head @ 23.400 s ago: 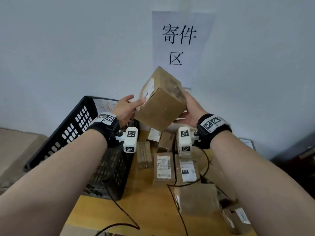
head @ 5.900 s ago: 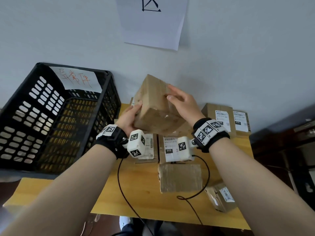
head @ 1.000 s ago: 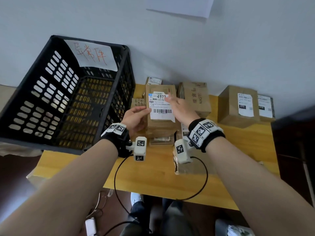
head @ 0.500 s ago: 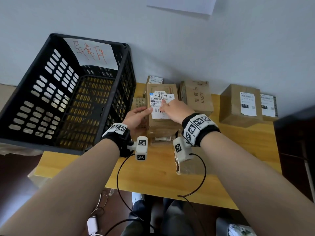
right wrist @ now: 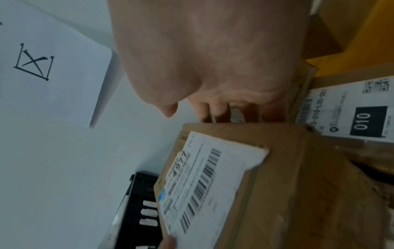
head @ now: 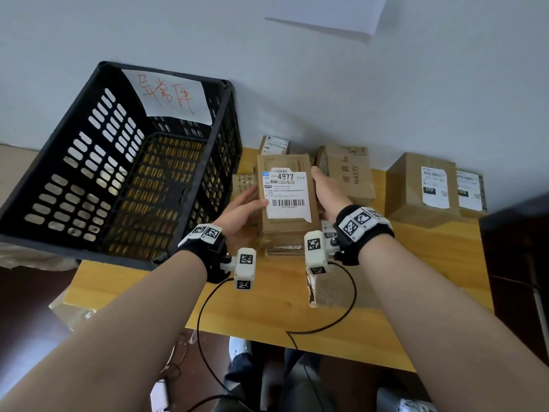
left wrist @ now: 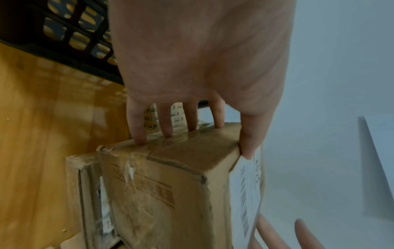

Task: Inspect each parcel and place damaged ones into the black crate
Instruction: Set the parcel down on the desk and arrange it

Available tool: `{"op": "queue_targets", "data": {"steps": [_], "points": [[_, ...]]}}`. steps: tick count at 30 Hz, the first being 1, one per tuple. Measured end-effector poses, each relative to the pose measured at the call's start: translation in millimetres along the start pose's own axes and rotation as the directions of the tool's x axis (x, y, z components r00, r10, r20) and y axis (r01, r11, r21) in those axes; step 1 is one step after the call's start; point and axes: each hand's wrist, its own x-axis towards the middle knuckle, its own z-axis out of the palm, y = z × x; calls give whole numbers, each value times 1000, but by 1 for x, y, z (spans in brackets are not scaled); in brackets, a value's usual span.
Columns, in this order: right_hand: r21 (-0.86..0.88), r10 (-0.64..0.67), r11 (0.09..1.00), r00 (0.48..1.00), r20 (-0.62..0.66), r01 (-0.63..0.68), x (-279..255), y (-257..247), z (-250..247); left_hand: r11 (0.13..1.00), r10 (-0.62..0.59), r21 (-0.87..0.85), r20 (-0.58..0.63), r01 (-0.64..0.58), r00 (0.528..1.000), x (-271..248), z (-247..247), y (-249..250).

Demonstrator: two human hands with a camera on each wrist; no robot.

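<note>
A brown cardboard parcel (head: 285,197) with a white label reading 4977 is held between both hands over flat parcels on the wooden table (head: 430,278). My left hand (head: 252,200) grips its left side, fingers (left wrist: 166,124) along the taped edge and thumb on the label face. My right hand (head: 322,185) clasps the right side, its fingers tucked behind the edge in the right wrist view. The parcel (left wrist: 170,193) shows wrinkled tape and a scuffed corner. The black crate (head: 89,150) stands tilted at the left, empty inside, with a handwritten paper sign.
Other parcels sit along the wall: a crumpled box (head: 347,176) marked NASTC, a bigger box (head: 421,185) labelled 070, and a small one (head: 274,145) behind. A torn parcel (head: 329,292) lies under my right wrist. Black cables (head: 208,307) trail off the table's front edge.
My right hand has slid off the label to the parcel's right side. The left hand stays on the left side, and the parcel has come slightly toward me.
</note>
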Motion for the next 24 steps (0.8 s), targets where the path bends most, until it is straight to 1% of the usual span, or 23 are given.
{"op": "queue_targets", "data": {"steps": [1,2,3,5,8,10,13,15,17,19,20,21,23,24], "points": [[7,16,1000,1000,13,-16,1,2,1,1000,11,3,-4,-11,1000,-1,2,2],[29,15,999,1000,-3,-15,2,1,0,1000,22,-8,-19,-22,1000,-3,5,4],[60,22,998,999,-30,-20,2,0,-2,999,24,-40,-36,-25,999,-5,6,6],[156,39,988,991,-124,-19,-7,-8,-9,988,26,-152,-40,-32,999,-7,7,11],[250,13,967,977,-214,42,-24,-23,-18,954,51,-292,-48,-63,998,-12,8,26],[263,4,963,971,-240,62,-28,-27,-20,953,83,-290,-38,-91,996,-11,8,34],[192,-8,980,969,-246,57,-19,-16,-18,960,96,-255,-76,-113,992,-10,14,37],[104,-18,994,978,-210,41,-10,-2,-15,962,106,-235,-138,-136,985,-7,18,32],[32,2,999,986,-167,3,-21,-4,-15,969,107,-200,-183,-143,977,-5,21,25],[-83,-27,996,990,-139,16,-23,-2,-18,975,101,-175,-194,-136,976,-3,22,21],[-150,-69,988,989,-129,49,-22,-3,-20,975,94,-181,-180,-127,979,-2,22,21],[-212,-137,971,982,-131,108,-23,-5,-21,977,85,-182,-162,-115,983,-1,21,21],[-326,-315,910,938,-143,256,-23,-12,-20,981,77,-166,-155,-103,985,0,23,24],[-374,-391,870,912,-123,322,-24,-17,-17,983,79,-153,-159,-104,984,0,24,26]]}}
